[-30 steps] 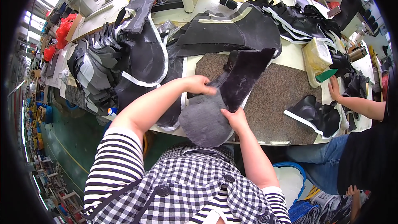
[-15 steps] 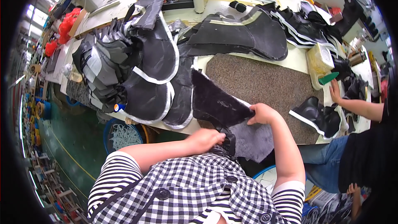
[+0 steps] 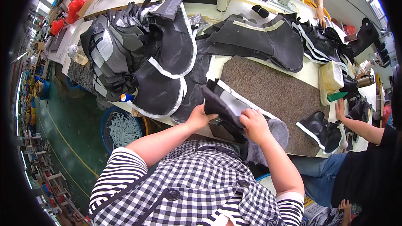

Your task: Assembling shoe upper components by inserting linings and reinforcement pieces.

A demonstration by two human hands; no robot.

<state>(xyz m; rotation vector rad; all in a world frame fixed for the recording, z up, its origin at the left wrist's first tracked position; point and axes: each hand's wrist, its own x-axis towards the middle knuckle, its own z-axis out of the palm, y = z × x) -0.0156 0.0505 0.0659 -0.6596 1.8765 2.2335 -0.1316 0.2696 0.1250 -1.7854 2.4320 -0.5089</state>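
At 8 o'clock, a blue basket (image 3: 103, 127) holds a heap of pale strips (image 3: 124, 130). At 3 o'clock, a pale yellow tub (image 3: 323, 87) has a pale lump (image 3: 334, 76) in it; I cannot tell what the lump is. At 10 o'clock, a little clear bottle (image 3: 80, 58) has something yellowish inside.

The furry boot piece (image 3: 222, 106) is just off the middle, toward 4 o'clock, by the near edge of the speckled brown mat (image 3: 272, 94). The left hand (image 3: 200, 118) grips its left end, thumb on top, the other fingers partly hidden. The right hand (image 3: 256, 126) pinches its upper edge, fingers bent and closed on it.

Between 4 and 5 o'clock, a yellow sheet (image 3: 309, 201) has dark printing.
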